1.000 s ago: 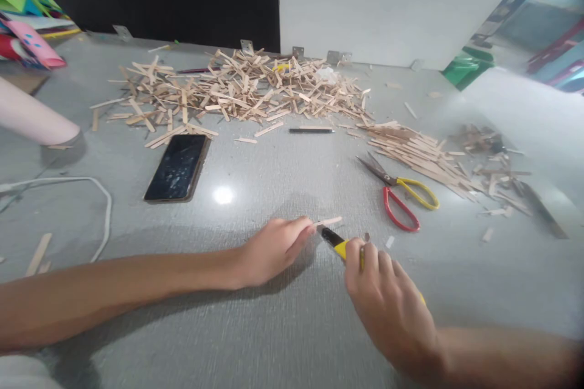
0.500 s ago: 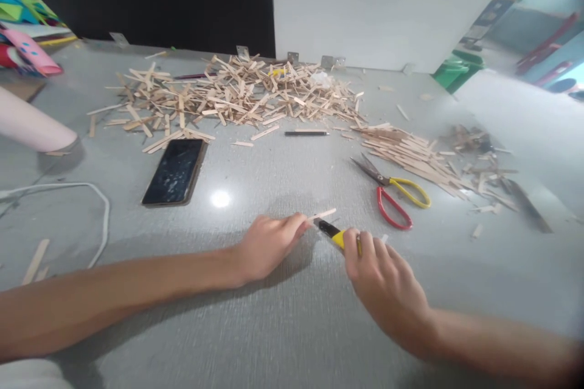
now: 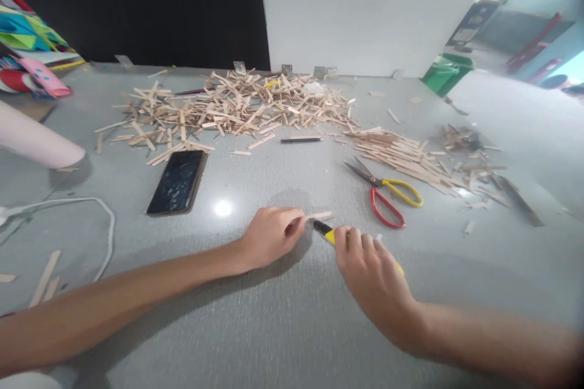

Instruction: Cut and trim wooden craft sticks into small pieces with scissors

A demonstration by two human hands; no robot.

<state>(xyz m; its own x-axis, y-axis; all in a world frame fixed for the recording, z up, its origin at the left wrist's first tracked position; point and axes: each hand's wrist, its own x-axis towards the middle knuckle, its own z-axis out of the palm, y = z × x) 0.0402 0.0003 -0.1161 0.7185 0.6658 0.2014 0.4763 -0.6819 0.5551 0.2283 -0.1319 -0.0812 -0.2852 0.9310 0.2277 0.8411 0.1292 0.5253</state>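
Yellow-and-black utility knife [image 3: 325, 230] gripped in the right hand [image 3: 371, 270], its blade hard to make out beside a wooden stick [image 3: 321, 216] pinched by the left hand [image 3: 274, 234], one end hidden there. Grey table [image 3: 255, 328] beneath; green bin [image 3: 444, 76] beyond.

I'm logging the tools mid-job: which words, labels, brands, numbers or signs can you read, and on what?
No text can be read anywhere.
Phone: only pale blotches, no legible words.
Yellow-and-black cutter in the right hand: no readable label.
Dark panel, right background: pale patches, too small and blurred to read.
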